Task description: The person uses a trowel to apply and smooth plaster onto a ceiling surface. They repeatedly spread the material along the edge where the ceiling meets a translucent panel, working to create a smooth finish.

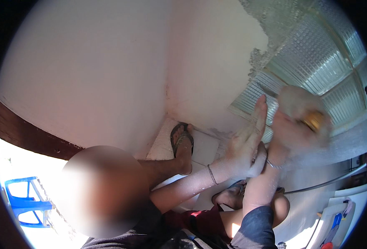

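My left hand (246,143) is raised in front of the glass blocks, dusted pale over palm and wrist. Its fingers stretch upward, and it holds nothing that I can see. Just right of it, my right hand (289,128) is smeared by motion. Its fingers seem curled round a blurred grey thing with a yellow part (313,120), whose kind I cannot make out. Both hands are close together; whether they touch is unclear. Behind them is a wall of ribbed glass blocks (312,54), bordered by a rough grey patch (270,18).
Pale walls (100,70) meet in a corner ahead. Below are feet in dark sandals (175,139) on light tiles (204,147). A blue plastic chair (27,203) stands left, a white chair (337,207) right. A grey hose (324,182) crosses nearby.
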Available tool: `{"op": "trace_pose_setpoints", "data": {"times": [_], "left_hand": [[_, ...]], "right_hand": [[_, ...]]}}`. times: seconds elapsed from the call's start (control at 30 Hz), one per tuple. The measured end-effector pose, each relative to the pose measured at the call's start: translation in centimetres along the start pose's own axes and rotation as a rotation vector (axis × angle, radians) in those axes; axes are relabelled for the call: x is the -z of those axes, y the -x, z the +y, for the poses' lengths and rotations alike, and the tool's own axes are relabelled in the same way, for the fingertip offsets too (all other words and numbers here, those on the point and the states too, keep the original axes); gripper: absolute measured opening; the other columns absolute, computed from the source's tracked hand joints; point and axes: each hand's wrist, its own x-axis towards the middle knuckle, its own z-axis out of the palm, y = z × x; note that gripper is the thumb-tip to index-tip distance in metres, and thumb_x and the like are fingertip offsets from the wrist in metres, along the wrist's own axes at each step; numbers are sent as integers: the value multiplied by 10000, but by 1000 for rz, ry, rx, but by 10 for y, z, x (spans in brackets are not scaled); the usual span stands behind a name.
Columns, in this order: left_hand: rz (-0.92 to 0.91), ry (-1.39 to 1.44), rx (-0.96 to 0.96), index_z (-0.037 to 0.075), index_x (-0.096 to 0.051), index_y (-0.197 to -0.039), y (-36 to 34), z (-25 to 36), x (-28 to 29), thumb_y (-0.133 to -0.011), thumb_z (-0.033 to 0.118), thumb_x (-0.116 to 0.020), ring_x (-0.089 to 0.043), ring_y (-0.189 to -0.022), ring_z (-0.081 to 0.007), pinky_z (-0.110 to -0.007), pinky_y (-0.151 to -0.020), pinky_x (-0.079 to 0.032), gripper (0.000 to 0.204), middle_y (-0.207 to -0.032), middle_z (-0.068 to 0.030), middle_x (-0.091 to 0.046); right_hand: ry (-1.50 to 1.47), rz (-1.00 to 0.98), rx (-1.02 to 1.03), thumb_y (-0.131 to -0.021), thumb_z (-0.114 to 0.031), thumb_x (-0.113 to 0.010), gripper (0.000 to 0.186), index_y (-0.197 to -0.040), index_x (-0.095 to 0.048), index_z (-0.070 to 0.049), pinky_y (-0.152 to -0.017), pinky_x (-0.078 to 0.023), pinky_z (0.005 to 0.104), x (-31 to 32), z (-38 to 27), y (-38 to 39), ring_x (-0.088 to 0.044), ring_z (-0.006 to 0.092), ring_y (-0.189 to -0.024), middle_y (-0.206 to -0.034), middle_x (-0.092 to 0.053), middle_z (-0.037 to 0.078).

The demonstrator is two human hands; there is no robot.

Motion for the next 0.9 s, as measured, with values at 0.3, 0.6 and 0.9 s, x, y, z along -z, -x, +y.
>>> {"op": "trace_pose_setpoints", "data": {"times": [0.3, 0.6, 0.9], "left_hand": [[20, -31, -49, -71, -159, -1545, -3, -2, 7, -614, -84, -454, -265, -1456, -440, -418, -1166, -295, 976, -1575, -341, -171], [80, -195, -137, -134, -220, -1508, -5, -9, 9, -623, 19, -484, -666, -1011, -360, -332, -935, -493, 936, -1546, -357, -235], [58, -182, -141, -143, -219, -1504, 0, -15, 5, -659, 86, -524, -651, -1031, -398, -366, -952, -490, 927, -1553, -357, -219]], "right_hand": [[-101, -17, 129, -1006, -489, -375, 537, -750, -473, -27, -597, -312, 340, -4, -2, 3, -368, 189, -606, -650, -410, 86], [-163, -47, 234, -1014, -506, -368, 546, -809, -491, -15, -593, -323, 336, 2, -1, -2, -382, 194, -598, -649, -416, 84], [-137, 74, 166, -997, -511, -393, 532, -770, -461, -35, -566, -320, 326, -2, -2, 4, -363, 181, -568, -624, -382, 68]]}}
